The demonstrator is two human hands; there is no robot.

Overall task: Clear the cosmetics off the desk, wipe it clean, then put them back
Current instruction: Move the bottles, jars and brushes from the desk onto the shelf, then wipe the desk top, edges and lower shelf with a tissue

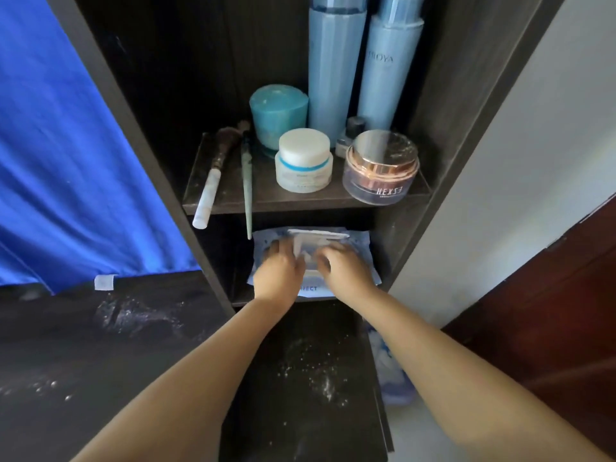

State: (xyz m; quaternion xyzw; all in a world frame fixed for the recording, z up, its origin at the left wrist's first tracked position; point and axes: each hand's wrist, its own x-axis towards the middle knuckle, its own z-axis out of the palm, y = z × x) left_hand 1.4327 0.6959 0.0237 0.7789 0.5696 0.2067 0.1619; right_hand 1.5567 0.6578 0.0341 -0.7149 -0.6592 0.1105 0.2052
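A blue pack of wet wipes [358, 240] lies on the lower shelf of a dark cabinet. Both my hands are on its top, at its white flap lid. My left hand [281, 266] rests on the pack's left side with its fingers at the lid. My right hand [343, 265] has its fingers curled at the lid's opening; what they pinch is blurred. On the shelf above stand two tall blue bottles [335, 61], a teal jar [278, 111], a white jar [304, 160], a rose-gold jar [381, 166], and two makeup brushes [213, 176].
The dark desk top [110, 358] at lower left and the dark surface [306, 371] below my arms carry white powder. A blue cloth [66, 161] hangs at left. A white wall and a brown door [550, 321] stand at right.
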